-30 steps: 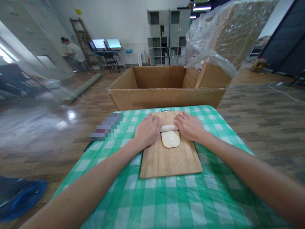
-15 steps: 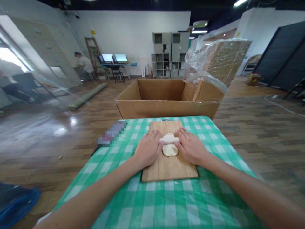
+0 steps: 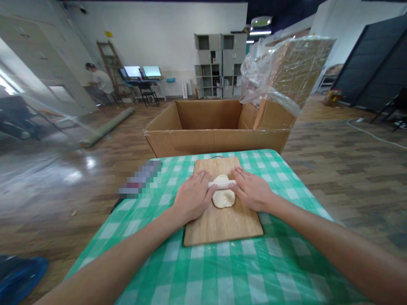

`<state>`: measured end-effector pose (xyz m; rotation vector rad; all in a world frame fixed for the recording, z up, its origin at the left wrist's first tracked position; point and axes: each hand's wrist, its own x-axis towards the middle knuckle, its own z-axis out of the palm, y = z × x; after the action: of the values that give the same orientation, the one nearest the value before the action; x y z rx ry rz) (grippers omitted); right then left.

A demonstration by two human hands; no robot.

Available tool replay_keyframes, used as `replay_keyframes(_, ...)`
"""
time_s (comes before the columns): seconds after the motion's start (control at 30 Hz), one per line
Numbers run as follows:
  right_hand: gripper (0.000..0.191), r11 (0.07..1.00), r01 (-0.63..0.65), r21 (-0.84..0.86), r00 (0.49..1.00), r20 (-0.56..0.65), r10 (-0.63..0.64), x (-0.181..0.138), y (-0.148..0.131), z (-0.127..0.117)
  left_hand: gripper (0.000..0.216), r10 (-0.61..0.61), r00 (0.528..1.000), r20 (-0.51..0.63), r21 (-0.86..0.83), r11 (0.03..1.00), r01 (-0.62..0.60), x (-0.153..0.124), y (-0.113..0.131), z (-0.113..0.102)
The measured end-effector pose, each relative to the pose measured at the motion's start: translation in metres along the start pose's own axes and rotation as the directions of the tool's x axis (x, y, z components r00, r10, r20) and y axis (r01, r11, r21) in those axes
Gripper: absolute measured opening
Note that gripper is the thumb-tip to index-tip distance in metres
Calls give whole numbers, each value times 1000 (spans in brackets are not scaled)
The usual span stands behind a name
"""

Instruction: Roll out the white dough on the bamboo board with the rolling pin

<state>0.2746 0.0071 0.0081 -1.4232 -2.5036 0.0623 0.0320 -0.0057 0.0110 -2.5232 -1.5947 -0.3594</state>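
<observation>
A flat, pale piece of dough (image 3: 224, 199) lies on a wooden cutting board (image 3: 219, 226) with a metal handle at its far end. Across the dough's upper half rests a short, light rolling pin (image 3: 221, 185). My left hand (image 3: 193, 195) covers the pin's left end, its palm down and thumb along the near side. On the right end, my right hand (image 3: 252, 189) presses in the same way, fingers pointing forward. Both ends of the pin are hidden under the hands, while its middle shows between the thumbs.
A green-and-white checked tablecloth (image 3: 203, 271) covers the table. A blurred-out flat object (image 3: 140, 178) lies at its left edge. Beyond the far edge stands a large open cardboard box (image 3: 216, 142), with a plastic-wrapped carton (image 3: 295, 72) at its right. Someone sits (image 3: 101, 82) far left.
The view has turned slightly, so the table and room sit a little further left in the picture. Hands and rolling pin stay at nearly the same place on the dough.
</observation>
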Motion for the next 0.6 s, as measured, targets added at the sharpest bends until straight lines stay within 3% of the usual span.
replay_keyframes(0.37,80,997,-51,52,997,53,48,39,20,4,60,-90,993,74,-20,996,92,37,-13,12)
replay_keyframes(0.6,75,999,27,-40,999,44,-25,65,34,10,59,-85,993,77,2,996,85,59,-26,19)
